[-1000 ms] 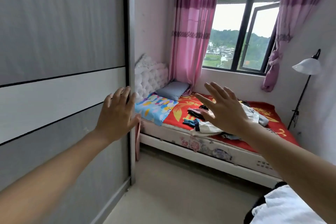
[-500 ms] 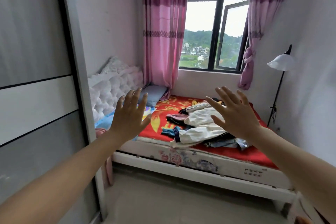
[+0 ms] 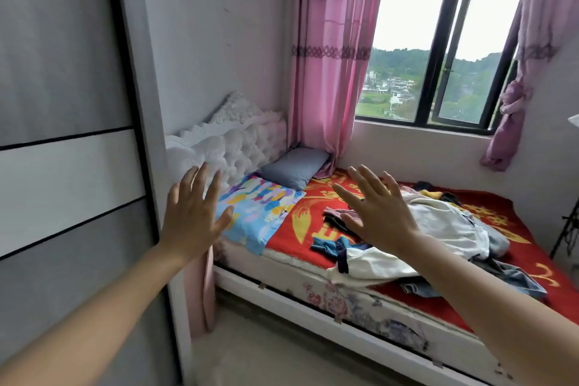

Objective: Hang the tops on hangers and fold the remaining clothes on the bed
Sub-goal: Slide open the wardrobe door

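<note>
Lying heaped on the bed (image 3: 313, 247), clothes (image 3: 438, 229) sit beyond both spread, empty hands (image 3: 282, 216).

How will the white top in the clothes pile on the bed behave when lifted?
Likely floppy: the white top lies crumpled in soft folds, so it should sag from any grip point. Probably light, as the fabric looks thin. It may drag neighbours along, since the blue-grey garment lies partly under it.
</note>
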Available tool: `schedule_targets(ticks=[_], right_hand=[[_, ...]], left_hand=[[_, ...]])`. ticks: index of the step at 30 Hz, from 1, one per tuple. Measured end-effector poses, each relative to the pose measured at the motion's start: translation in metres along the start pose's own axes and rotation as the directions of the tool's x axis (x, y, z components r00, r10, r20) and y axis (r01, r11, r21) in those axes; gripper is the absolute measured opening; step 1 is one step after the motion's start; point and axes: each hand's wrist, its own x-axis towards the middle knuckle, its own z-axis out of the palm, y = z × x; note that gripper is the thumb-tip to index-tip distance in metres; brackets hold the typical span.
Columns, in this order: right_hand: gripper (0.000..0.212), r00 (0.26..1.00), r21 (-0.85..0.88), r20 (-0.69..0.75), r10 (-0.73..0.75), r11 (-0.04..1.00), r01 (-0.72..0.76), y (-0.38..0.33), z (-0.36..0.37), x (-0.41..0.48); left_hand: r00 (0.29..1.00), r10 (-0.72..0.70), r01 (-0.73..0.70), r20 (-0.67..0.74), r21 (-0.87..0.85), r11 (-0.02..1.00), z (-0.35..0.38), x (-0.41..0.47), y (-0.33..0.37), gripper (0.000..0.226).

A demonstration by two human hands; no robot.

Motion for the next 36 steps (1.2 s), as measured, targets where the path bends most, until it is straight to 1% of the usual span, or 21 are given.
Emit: schedule_targets(ticks=[2,4,7,10,12,14,15,17,19,21,22,24,25,27,28,29,31,32,33,34,36], right_hand=[[0.053,0.999,0.037,-0.009,-0.045,0.998,0.045,-0.005,0.029,0.033],[0.06,0.992,0.058,-0.049,-0.115,0.991,0.117,-0.01,0.055,0.067],[0.061,0.972,0.081,-0.115,-0.205,0.973,0.215,-0.022,0.092,0.119],[0.053,0.958,0.162,-0.192,-0.214,0.956,0.246,-0.045,0.127,0.16],[0.05,0.948,0.218,-0.215,-0.234,0.935,0.28,-0.063,0.153,0.176],[0.05,0.932,0.26,-0.248,-0.265,0.908,0.328,-0.082,0.177,0.189],[0.054,0.921,0.278,-0.283,-0.268,0.896,0.346,-0.09,0.189,0.195],[0.064,0.924,0.363,-0.282,-0.259,0.863,0.353,-0.104,0.212,0.215],[0.059,0.908,0.412,-0.334,-0.254,0.827,0.383,-0.12,0.233,0.234],[0.058,0.883,0.449,-0.38,-0.274,0.78,0.435,-0.136,0.247,0.251],[0.063,0.868,0.467,-0.391,-0.307,0.747,0.474,-0.144,0.258,0.264],[0.072,0.842,0.486,-0.412,-0.348,0.697,0.527,-0.15,0.272,0.283],[0.068,0.821,0.506,-0.44,-0.364,0.655,0.562,-0.157,0.278,0.295],[0.055,0.785,0.487,-0.523,-0.332,0.64,0.594,-0.168,0.281,0.309],[0.054,0.768,0.505,-0.545,-0.336,0.6,0.621,-0.17,0.287,0.319],[0.058,0.75,0.52,-0.553,-0.362,0.553,0.651,-0.173,0.29,0.329],[0.075,0.707,0.535,-0.584,-0.399,0.466,0.705,-0.191,0.293,0.347],[0.08,0.701,0.548,-0.586,-0.407,0.439,0.712,-0.197,0.293,0.352],[0.081,0.691,0.574,-0.584,-0.425,0.386,0.722,-0.205,0.289,0.355],[0.081,0.681,0.578,-0.594,-0.429,0.361,0.732,-0.214,0.288,0.355],[0.079,0.658,0.576,-0.623,-0.424,0.32,0.752,-0.235,0.285,0.353]], left_hand=[[0.998,-0.067,0.067,-0.005,0.022,0.998,0.016,0.012,-0.024,0.06],[0.993,-0.121,0.121,-0.011,0.038,0.992,0.031,0.02,-0.047,0.06],[0.982,-0.191,0.191,-0.002,0.083,0.978,0.054,0.031,-0.08,0.06],[0.956,-0.293,0.286,0.032,0.126,0.95,0.071,0.036,-0.107,0.061],[0.941,-0.335,0.324,0.05,0.156,0.933,0.08,0.033,-0.121,0.061],[0.926,-0.372,0.352,0.065,0.209,0.913,0.084,0.027,-0.138,0.059],[0.919,-0.388,0.364,0.069,0.229,0.903,0.083,0.023,-0.145,0.057],[0.89,-0.453,0.419,0.057,0.294,0.859,0.086,0.016,-0.16,0.06],[0.851,-0.523,0.473,0.058,0.351,0.808,0.085,0.011,-0.17,0.071],[0.82,-0.571,0.51,0.042,0.402,0.761,0.083,0.007,-0.174,0.074],[0.806,-0.592,0.527,0.008,0.444,0.725,0.082,0.007,-0.174,0.074],[0.785,-0.616,0.57,-0.068,0.467,0.676,0.082,0.011,-0.173,0.069],[0.764,-0.636,0.599,-0.111,0.489,0.634,0.08,0.014,-0.172,0.067],[0.717,-0.687,0.637,-0.117,0.51,0.578,0.067,0.017,-0.165,0.06],[0.695,-0.702,0.654,-0.153,0.541,0.529,0.068,0.02,-0.161,0.058],[0.68,-0.701,0.674,-0.213,0.558,0.484,0.069,0.022,-0.157,0.058],[0.639,-0.728,0.698,-0.248,0.584,0.414,0.06,0.022,-0.144,0.06],[0.63,-0.731,0.702,-0.26,0.592,0.394,0.06,0.018,-0.142,0.063],[0.625,-0.714,0.705,-0.316,0.622,0.342,0.058,0.013,-0.141,0.065],[0.617,-0.719,0.697,-0.319,0.646,0.311,0.054,0.01,-0.138,0.066],[0.547,-0.783,0.712,-0.297,0.657,0.248,0.042,0.007,-0.13,0.067]])
